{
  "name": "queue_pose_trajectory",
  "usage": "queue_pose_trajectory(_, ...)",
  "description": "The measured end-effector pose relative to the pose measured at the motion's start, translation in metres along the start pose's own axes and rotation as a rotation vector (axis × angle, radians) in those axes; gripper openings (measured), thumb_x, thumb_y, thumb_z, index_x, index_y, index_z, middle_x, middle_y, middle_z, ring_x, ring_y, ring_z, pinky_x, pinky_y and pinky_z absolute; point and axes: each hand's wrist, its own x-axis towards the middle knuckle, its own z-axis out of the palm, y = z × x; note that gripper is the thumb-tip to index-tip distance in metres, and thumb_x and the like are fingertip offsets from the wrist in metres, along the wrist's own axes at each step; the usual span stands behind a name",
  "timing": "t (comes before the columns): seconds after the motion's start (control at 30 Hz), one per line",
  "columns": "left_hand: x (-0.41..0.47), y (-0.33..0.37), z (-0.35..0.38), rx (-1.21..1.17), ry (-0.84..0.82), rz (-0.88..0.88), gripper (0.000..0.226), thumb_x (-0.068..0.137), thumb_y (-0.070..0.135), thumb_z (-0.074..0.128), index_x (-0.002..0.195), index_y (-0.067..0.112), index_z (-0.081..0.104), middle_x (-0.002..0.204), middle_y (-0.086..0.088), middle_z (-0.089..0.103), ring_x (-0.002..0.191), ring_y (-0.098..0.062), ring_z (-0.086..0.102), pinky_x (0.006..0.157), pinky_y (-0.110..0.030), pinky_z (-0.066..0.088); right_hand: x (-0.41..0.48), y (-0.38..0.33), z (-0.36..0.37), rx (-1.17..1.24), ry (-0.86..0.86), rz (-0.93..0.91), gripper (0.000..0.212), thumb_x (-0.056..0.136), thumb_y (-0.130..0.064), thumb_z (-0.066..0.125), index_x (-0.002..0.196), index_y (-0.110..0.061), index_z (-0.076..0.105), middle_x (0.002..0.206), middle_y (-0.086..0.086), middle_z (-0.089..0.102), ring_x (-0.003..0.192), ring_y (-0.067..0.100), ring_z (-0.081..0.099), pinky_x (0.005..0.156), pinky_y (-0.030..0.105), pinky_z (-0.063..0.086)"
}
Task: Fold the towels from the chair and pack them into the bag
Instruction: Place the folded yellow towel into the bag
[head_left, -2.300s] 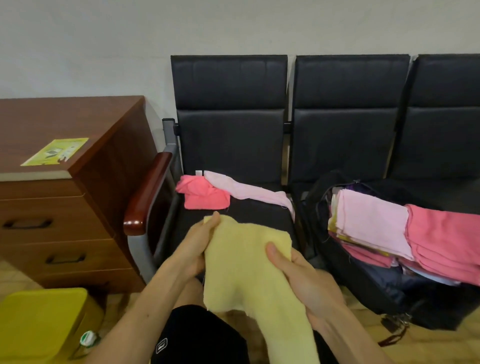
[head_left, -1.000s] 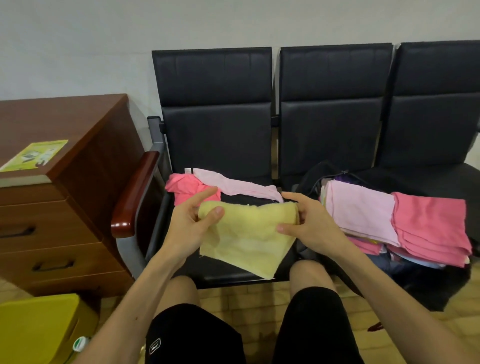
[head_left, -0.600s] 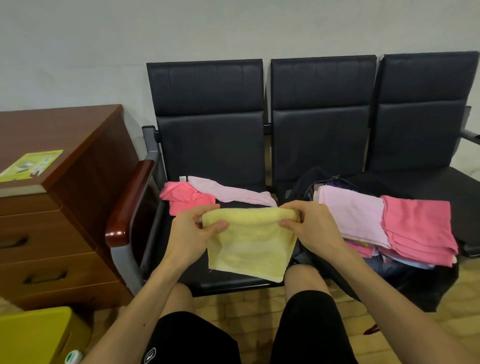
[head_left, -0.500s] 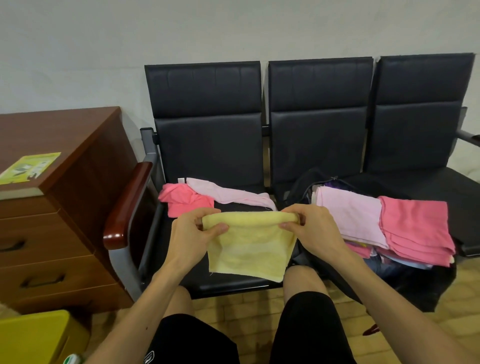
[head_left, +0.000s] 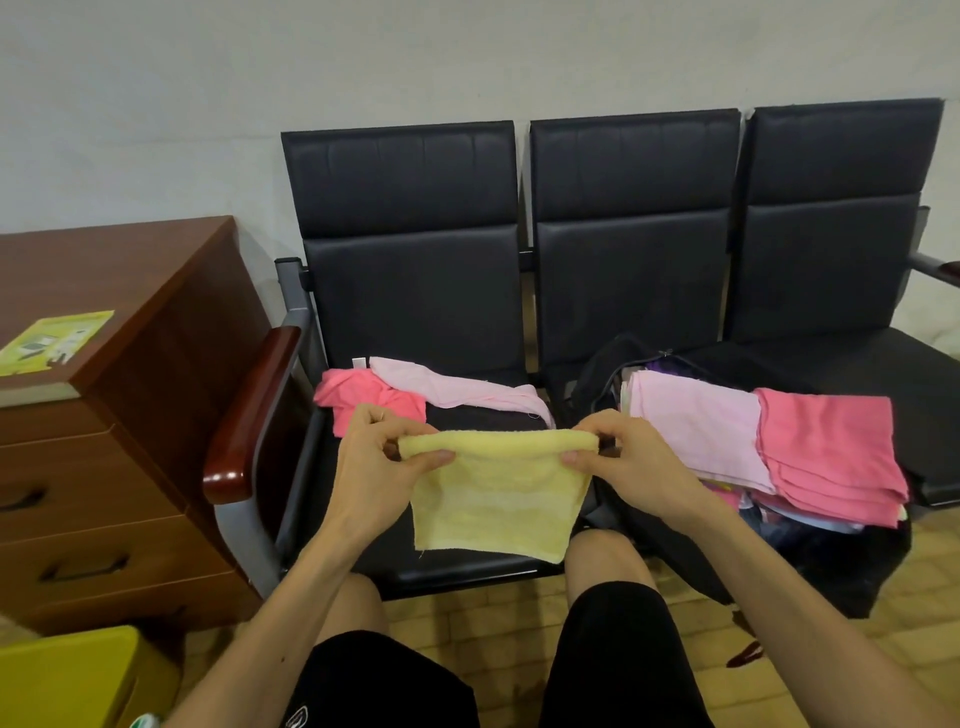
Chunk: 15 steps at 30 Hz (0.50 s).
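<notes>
A person held a yellow towel (head_left: 496, 501) by both ends of its folded top edge, in front of the leftmost seat of a black three-seat chair (head_left: 410, 270) and just above their bare knees. The left hand (head_left: 371, 470) pinched the 9 o'clock end, thumb pressed on the near face and fingers curled behind the fold. The right hand (head_left: 641, 467) pinched the 3 o'clock end in the same way. The cloth hung doubled below the fold, its lower edge slightly slanted. Whether it touched the seat could not be told. Beyond the towel, toward 12 o'clock on the same seat, lay a crumpled deep pink towel (head_left: 363, 397) and, touching it on the 3 o'clock side, a loose pale pink towel (head_left: 460, 387) stretched across the back of the seat. At 3 o'clock from the hands an open black bag (head_left: 852, 566) sat on the middle seat and sagged over its front edge toward the floor. In its mouth rested a pale pink folded stack (head_left: 696, 431) and, beside that at 3 o'clock, a deep pink folded stack (head_left: 831, 449). At 9 o'clock from the chair stood a brown chest of drawers (head_left: 130, 447) with a green leaflet (head_left: 54, 340) on top. A yellow bin (head_left: 67, 680) stood at 7 o'clock by the person's left leg.
</notes>
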Motion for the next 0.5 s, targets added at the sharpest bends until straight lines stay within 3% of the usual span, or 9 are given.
queue_pose_trajectory(0.1, 0.0, 0.017, -0.013, -0.305, -0.111, 0.023, 0.025, 0.077, 0.026, 0.083, 0.094, 0.012, 0.072, 0.105, -0.002, 0.066, 0.098, -0.019, 0.064, 0.079, -0.032, 0.056, -0.017, -0.015, -0.006, 0.4, 0.004, -0.039, 0.024, 0.089, -0.036, 0.069, 0.11, -0.026, 0.066, 0.107, -0.014, 0.071, 0.101, 0.009, 0.067, 0.081, 0.029, 0.058)
queue_pose_trajectory(0.17, 0.002, 0.031, -0.021, -0.438, -0.144, 0.06, 0.034, 0.08, 0.031, 0.078, 0.098, 0.006, 0.067, 0.099, -0.012, 0.069, 0.092, -0.031, 0.068, 0.075, -0.042, 0.059, -0.03, -0.017, 0.01, 0.49, -0.093, -0.014, 0.033, 0.078, -0.022, 0.075, 0.109, -0.026, 0.062, 0.1, -0.016, 0.074, 0.095, 0.003, 0.069, 0.075, 0.022, 0.057)
queue_pose_trajectory(0.23, 0.008, 0.045, -0.021, -0.395, -0.115, 0.069, 0.023, 0.085, 0.03, 0.075, 0.095, 0.011, 0.065, 0.093, -0.006, 0.07, 0.087, -0.027, 0.069, 0.07, -0.039, 0.06, -0.042, -0.013, 0.033, 0.571, -0.207, 0.065, 0.043, 0.074, -0.013, 0.08, 0.11, -0.027, 0.063, 0.105, -0.011, 0.075, 0.099, 0.004, 0.069, 0.078, 0.019, 0.055)
queue_pose_trajectory(0.3, 0.014, 0.047, -0.015, -0.324, -0.061, 0.026, 0.009, 0.089, 0.023, 0.072, 0.092, 0.016, 0.067, 0.083, 0.007, 0.071, 0.079, -0.014, 0.07, 0.064, -0.029, 0.058, -0.047, -0.013, 0.045, 0.72, -0.225, 0.141, 0.047, 0.069, -0.025, 0.085, 0.113, -0.026, 0.067, 0.117, 0.001, 0.072, 0.109, 0.017, 0.068, 0.088, 0.032, 0.057)
queue_pose_trajectory(0.37, 0.016, 0.036, -0.004, -0.482, -0.088, -0.186, 0.013, 0.087, 0.024, 0.072, 0.096, 0.015, 0.068, 0.084, 0.008, 0.073, 0.077, -0.009, 0.071, 0.063, -0.026, 0.056, -0.05, -0.016, 0.043, 0.888, -0.211, 0.194, 0.053, 0.064, -0.033, 0.09, 0.112, -0.02, 0.071, 0.118, 0.009, 0.071, 0.109, 0.027, 0.068, 0.089, 0.041, 0.058)
queue_pose_trajectory(0.43, 0.013, 0.022, 0.014, -0.84, -0.236, -0.511, 0.038, 0.083, 0.036, 0.068, 0.111, 0.01, 0.069, 0.104, -0.007, 0.075, 0.092, -0.017, 0.073, 0.073, -0.032, 0.058, -0.054, -0.017, 0.034, 0.951, -0.178, 0.216, 0.036, 0.074, -0.027, 0.078, 0.108, -0.018, 0.071, 0.111, 0.009, 0.074, 0.102, 0.027, 0.071, 0.078, 0.038, 0.06)
queue_pose_trajectory(0.5, 0.0, 0.008, 0.037, -1.157, -0.354, -0.726, 0.058, 0.085, 0.047, 0.063, 0.129, 0.009, 0.064, 0.124, -0.014, 0.069, 0.109, -0.026, 0.069, 0.088, -0.041, 0.056, -0.059, -0.02, 0.026, 0.961, -0.155, 0.232, 0.031, 0.078, -0.021, 0.066, 0.109, -0.018, 0.069, 0.107, 0.008, 0.075, 0.098, 0.026, 0.072, 0.073, 0.036, 0.06)
